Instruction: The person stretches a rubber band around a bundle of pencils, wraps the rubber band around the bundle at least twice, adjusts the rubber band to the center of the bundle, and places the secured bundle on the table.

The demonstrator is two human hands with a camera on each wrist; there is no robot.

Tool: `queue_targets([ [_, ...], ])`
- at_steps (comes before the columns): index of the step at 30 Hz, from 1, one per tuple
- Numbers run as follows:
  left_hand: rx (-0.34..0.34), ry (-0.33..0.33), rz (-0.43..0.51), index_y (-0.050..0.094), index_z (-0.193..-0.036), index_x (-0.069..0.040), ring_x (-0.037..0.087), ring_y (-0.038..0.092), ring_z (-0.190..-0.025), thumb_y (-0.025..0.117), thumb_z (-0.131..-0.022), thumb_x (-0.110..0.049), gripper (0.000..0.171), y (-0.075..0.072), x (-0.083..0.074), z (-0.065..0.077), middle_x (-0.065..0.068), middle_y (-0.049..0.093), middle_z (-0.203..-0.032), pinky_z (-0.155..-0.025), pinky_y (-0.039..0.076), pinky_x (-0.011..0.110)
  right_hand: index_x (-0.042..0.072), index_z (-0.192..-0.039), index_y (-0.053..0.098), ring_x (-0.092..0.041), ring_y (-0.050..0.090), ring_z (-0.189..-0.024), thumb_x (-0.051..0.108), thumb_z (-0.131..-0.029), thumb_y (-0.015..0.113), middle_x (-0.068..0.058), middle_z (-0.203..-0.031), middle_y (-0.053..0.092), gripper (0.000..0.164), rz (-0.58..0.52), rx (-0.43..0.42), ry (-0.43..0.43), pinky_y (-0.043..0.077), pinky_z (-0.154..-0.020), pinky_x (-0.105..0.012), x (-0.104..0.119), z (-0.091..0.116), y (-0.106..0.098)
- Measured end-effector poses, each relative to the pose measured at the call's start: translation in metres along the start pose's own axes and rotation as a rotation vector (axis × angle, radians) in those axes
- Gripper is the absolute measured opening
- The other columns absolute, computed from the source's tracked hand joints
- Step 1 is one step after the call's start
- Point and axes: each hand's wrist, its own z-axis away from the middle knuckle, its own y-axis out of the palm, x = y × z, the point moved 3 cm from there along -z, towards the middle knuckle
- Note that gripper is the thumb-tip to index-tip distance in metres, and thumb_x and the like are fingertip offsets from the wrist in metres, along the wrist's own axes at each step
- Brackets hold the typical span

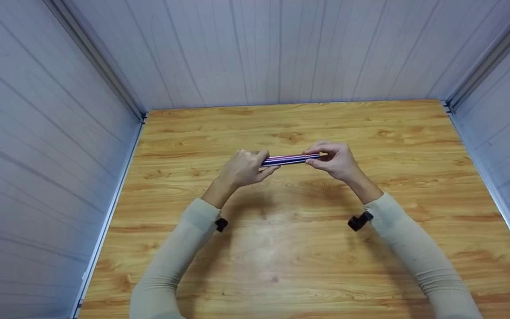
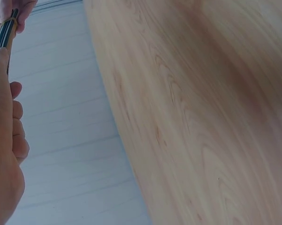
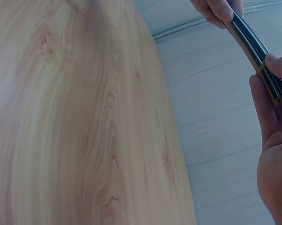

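Head view showed two hands at work above a wood-grained desk (image 1: pixel 268 274), with one bundle of slim rods (image 1: pixel 287 160) held between them, slightly beyond the middle of the desk. The bundle lay nearly level, running left to right, its right end set marginally farther from the person than its left. The left hand (image 1: pixel 244 167) gripped the left end, with that end partly hidden by the hand. The right hand (image 1: pixel 332 161) pinched the right end between thumb and fingers, at a thin yellowish band (image 3: pixel 261 68) which passed around the rods. Neither hand was spread wide; both were narrowed onto the bundle. In the right wrist view the rods appeared dark with pale lengthwise lines, one side showing a tan colour; from above they looked purple and dark blue. The exact count of rods could not be told. Pale sleeves covered both arms, the left sleeve (image 1: pixel 166 270) and the right sleeve (image 1: pixel 419 252) reaching to the wrists, and a small black fitting (image 1: pixel 360 221) stood on the inner side of the right cuff. Pale panelled walls enclosed the desk: left wall (image 1: pixel 38 168), far wall (image 1: pixel 259 53) and right wall (image 1: pixel 498 110).
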Motion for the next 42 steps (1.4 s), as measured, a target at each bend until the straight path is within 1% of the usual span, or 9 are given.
queue_targets([
  [6, 0.013, 0.039, 0.032, 0.067, -0.102, -0.002, 0.019, 0.060, -0.053, 0.077, -0.109, -0.035, 0.035, 0.005, -0.006, -0.009, 0.010, 0.071, -0.070, -0.051, 0.051, 0.034, -0.012, -0.112, 0.083, -0.004, 0.074, -0.086, -0.015, -0.092, 0.082, 0.012, -0.104, 0.082, 0.020, 0.088, 0.020, 0.013, 0.061, -0.073, -0.017, -0.003, -0.001, 0.010],
  [10, 0.019, 0.003, 0.065, 0.068, -0.102, -0.003, 0.017, 0.055, -0.055, 0.078, -0.108, -0.034, 0.033, 0.006, -0.004, -0.009, 0.010, 0.072, -0.072, -0.053, 0.049, 0.035, -0.015, -0.116, 0.081, -0.004, 0.077, -0.091, -0.016, -0.092, 0.082, 0.013, -0.109, 0.083, 0.024, 0.075, 0.017, 0.034, 0.063, -0.077, -0.017, -0.005, -0.001, 0.008],
  [15, 0.007, -0.056, 0.099, 0.070, -0.104, -0.003, 0.012, 0.047, -0.059, 0.078, -0.107, -0.033, 0.031, 0.003, -0.002, -0.008, 0.010, 0.073, -0.075, -0.055, 0.045, 0.033, -0.014, -0.121, 0.079, -0.007, 0.080, -0.100, -0.011, -0.092, 0.086, 0.003, -0.116, 0.083, 0.030, -0.008, -0.004, 0.019, 0.066, -0.084, -0.020, -0.004, 0.000, -0.002],
  [19, -0.016, -0.078, 0.103, 0.071, -0.102, -0.002, 0.009, 0.043, -0.060, 0.080, -0.105, -0.033, 0.032, -0.001, -0.001, -0.007, 0.009, 0.071, -0.073, -0.056, 0.040, 0.030, -0.004, -0.115, 0.085, -0.010, 0.080, -0.097, -0.006, -0.094, 0.087, -0.008, -0.112, 0.082, 0.021, -0.039, -0.012, -0.018, 0.067, -0.081, -0.022, -0.002, 0.000, -0.007],
  [22, -0.039, -0.077, 0.110, 0.070, -0.097, -0.002, 0.008, 0.039, -0.060, 0.082, -0.103, -0.032, 0.032, -0.003, -0.002, -0.008, 0.009, 0.068, -0.069, -0.056, 0.035, 0.028, -0.001, -0.111, 0.087, -0.009, 0.079, -0.095, -0.010, -0.093, 0.085, -0.011, -0.109, 0.082, 0.020, -0.015, 0.000, -0.035, 0.067, -0.078, -0.021, -0.001, -0.001, -0.005],
  [26, -0.055, -0.077, 0.118, 0.068, -0.094, -0.002, 0.008, 0.037, -0.059, 0.082, -0.102, -0.031, 0.033, -0.003, -0.004, -0.008, 0.008, 0.066, -0.068, -0.056, 0.033, 0.026, -0.007, -0.109, 0.086, -0.007, 0.078, -0.091, -0.018, -0.091, 0.082, -0.007, -0.107, 0.083, 0.022, 0.004, -0.012, -0.040, 0.065, -0.075, -0.019, -0.001, -0.001, -0.004],
  [33, -0.071, -0.092, 0.138, 0.071, -0.095, -0.002, 0.008, 0.038, -0.058, 0.084, -0.101, -0.030, 0.031, -0.001, -0.007, -0.009, 0.008, 0.067, -0.067, -0.055, 0.034, 0.027, -0.020, -0.108, 0.079, -0.005, 0.076, -0.089, -0.022, -0.089, 0.081, 0.007, -0.105, 0.084, 0.019, 0.004, -0.027, -0.036, 0.063, -0.073, -0.016, 0.001, -0.001, -0.002],
  [35, -0.075, -0.090, 0.149, 0.071, -0.096, -0.002, 0.008, 0.038, -0.057, 0.084, -0.101, -0.030, 0.031, 0.001, -0.009, -0.009, 0.008, 0.068, -0.067, -0.054, 0.033, 0.026, -0.020, -0.108, 0.079, -0.005, 0.076, -0.087, -0.023, -0.088, 0.080, 0.007, -0.103, 0.084, 0.020, 0.012, -0.031, -0.040, 0.062, -0.073, -0.016, 0.001, 0.000, 0.000],
  [42, -0.059, -0.052, 0.202, 0.072, -0.098, -0.002, 0.007, 0.037, -0.059, 0.080, -0.104, -0.029, 0.029, 0.009, -0.015, -0.009, 0.009, 0.068, -0.070, -0.055, 0.033, 0.024, -0.011, -0.110, 0.085, -0.003, 0.068, -0.083, -0.015, -0.091, 0.085, 0.011, -0.102, 0.082, 0.020, 0.095, 0.048, -0.055, 0.057, -0.068, -0.016, 0.005, 0.001, 0.011],
])
